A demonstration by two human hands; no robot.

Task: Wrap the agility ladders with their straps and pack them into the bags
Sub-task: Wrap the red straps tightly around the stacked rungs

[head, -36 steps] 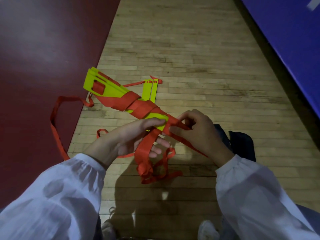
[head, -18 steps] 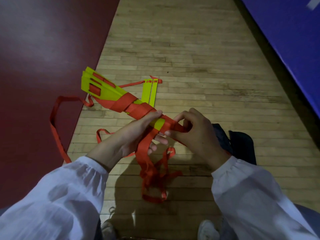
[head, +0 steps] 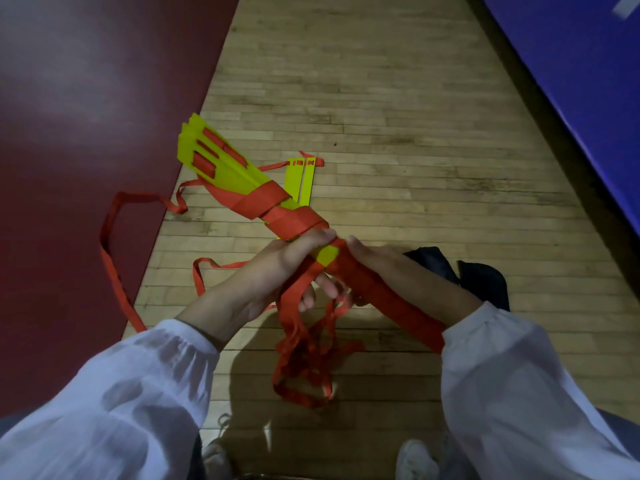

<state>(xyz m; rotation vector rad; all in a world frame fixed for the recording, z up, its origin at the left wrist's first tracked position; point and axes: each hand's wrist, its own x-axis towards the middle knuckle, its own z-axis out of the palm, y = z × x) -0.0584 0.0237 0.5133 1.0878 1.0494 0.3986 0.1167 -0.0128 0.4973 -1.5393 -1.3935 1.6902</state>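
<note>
A stack of yellow ladder rungs is held above the wooden floor, slanting from upper left to lower right, with orange strap wound round its middle. My left hand grips the stack from below, thumb on top, beside a bare yellow patch. My right hand holds the near end of the stack, where a wide band of strap runs along my wrist. Loose strap loops dangle beneath both hands. A dark bag lies on the floor behind my right wrist.
Two more yellow rungs lie on the floor past the bundle, tied to a long orange strap that trails onto the dark red mat at left. A blue mat borders the right side. My shoes show at the bottom edge.
My right hand has slid down and turned, drawing a wide band of strap along the near end of the stack. The left hand has kept its grip, and the hanging loops have dropped lower.
</note>
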